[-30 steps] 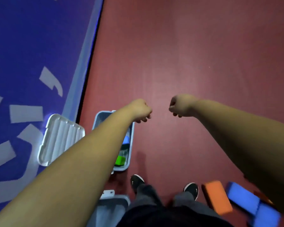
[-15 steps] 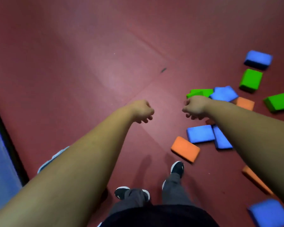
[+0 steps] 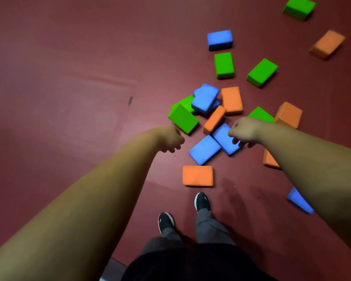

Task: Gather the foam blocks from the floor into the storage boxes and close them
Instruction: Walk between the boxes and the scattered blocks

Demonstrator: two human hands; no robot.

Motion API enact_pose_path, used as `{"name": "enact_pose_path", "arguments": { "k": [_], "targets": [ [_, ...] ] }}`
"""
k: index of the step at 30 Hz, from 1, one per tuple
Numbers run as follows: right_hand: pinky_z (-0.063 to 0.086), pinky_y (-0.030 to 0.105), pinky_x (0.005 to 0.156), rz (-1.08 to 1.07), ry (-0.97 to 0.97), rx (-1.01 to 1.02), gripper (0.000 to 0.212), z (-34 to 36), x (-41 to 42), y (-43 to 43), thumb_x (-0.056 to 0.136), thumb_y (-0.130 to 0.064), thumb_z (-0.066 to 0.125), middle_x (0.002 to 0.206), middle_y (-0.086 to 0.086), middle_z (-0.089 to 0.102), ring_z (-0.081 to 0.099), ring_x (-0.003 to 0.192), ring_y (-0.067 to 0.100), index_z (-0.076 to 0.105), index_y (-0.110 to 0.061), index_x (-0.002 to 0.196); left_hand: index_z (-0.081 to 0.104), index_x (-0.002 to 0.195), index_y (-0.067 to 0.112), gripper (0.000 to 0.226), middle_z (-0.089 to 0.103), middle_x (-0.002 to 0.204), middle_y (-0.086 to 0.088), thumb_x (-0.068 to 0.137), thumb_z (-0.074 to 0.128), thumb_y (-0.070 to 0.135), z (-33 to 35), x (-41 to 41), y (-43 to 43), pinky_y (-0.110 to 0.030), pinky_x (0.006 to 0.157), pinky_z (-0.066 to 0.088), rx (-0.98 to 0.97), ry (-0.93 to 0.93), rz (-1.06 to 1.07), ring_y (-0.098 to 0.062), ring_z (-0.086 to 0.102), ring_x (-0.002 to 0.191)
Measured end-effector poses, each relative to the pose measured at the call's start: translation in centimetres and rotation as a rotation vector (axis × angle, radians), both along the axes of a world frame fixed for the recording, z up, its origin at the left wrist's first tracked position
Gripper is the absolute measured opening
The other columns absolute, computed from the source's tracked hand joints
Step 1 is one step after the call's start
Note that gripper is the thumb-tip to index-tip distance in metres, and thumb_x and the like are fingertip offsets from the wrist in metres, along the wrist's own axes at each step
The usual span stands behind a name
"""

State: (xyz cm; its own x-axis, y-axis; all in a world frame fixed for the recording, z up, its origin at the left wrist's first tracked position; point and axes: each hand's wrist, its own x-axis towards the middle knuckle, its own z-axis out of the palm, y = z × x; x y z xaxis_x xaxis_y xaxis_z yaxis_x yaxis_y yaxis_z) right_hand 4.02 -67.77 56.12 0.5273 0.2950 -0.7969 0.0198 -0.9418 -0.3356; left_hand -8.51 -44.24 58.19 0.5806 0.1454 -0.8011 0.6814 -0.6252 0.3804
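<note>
Blocks (image 3: 206, 98) lay scattered over the red floor (image 3: 69, 88) ahead of me, blue, green and orange, most of them in a loose heap and a few strays well apart toward the far right. My left hand (image 3: 170, 138) hung out in front with its fingers loosely curled and nothing in it, near a green block (image 3: 183, 118) at the heap's near edge. My right hand (image 3: 244, 130) was just as loose and empty, held over a blue block (image 3: 224, 139); I could not tell whether it touched the foam. A second blue block (image 3: 204, 150) lay against that one, and an orange block (image 3: 197, 175) sat flat and alone, closest to my shoes (image 3: 202, 201). No box showed plainly; a grey edge (image 3: 109, 269) at the bottom of the view might have been one, but I could not say.

I judged the work to be mid-gathering, with plenty left on the floor and the closing of lids a long way off. The next move, as I read it, called for bending down, spreading the hands wide enough to span a block each, squeezing gently since foam gives, and then turning back toward wherever the boxes stood
</note>
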Motion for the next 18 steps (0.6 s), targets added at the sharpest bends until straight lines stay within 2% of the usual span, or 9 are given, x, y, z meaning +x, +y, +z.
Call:
{"name": "enact_pose_path", "arguments": {
  "k": [3,5,10,15,18],
  "targets": [
    [0.061,0.043,0.068,-0.034,0.023,-0.012,0.027,-2.0,0.4,-1.2,0.100,-0.018,0.051,0.089,0.010,0.077,0.074,0.076,0.029,0.067,0.003,0.106,0.065,0.119,0.000,0.028,0.076,0.108,-0.005,0.103,0.050,0.018,-2.1,1.5,-1.0,-0.046,0.083,0.060,-0.026,0.034,-0.047,-0.027,0.073,0.088],
    [0.063,0.049,0.073,-0.038,0.037,-0.014,0.028,-3.1,0.5,-1.6,0.098,-0.018,0.051,0.095,0.014,0.078,0.076,0.083,0.033,0.069,0.003,0.103,0.065,0.118,-0.001,0.028,0.076,0.104,-0.005,0.103,0.049,0.017,-3.9,2.1,-1.2,-0.044,0.079,0.060,-0.050,0.054,-0.054,-0.024,0.073,0.083],
    [0.058,0.035,0.061,-0.064,0.080,-0.039,0.034,-5.8,0.6,-1.5,0.098,-0.023,0.050,0.094,0.018,0.078,0.076,0.088,0.037,0.073,0.002,0.095,0.064,0.117,-0.001,0.027,0.076,0.100,-0.003,0.104,0.048,0.017,-8.7,3.8,-0.5,-0.036,0.070,0.057,-0.091,0.135,-0.092,-0.024,0.073,0.080],
    [0.059,0.038,0.063,-0.145,0.104,-0.139,0.032,-9.3,0.7,-0.9,0.097,-0.026,0.052,0.091,0.015,0.079,0.076,0.088,0.037,0.074,-0.002,0.094,0.063,0.115,-0.002,0.027,0.075,0.097,-0.003,0.105,0.045,0.016,-14.3,6.6,0.6,-0.041,0.080,0.061,-0.162,0.154,-0.144,-0.022,0.073,0.082],
    [0.059,0.036,0.060,-0.139,0.146,-0.239,0.030,-11.0,0.7,1.1,0.096,-0.022,0.052,0.090,0.015,0.079,0.076,0.087,0.037,0.075,-0.004,0.087,0.065,0.113,0.000,0.027,0.077,0.105,-0.008,0.103,0.046,0.016,-16.6,7.7,2.4,-0.046,0.087,0.063,-0.177,0.164,-0.242,-0.026,0.076,0.090]
  ]
}}
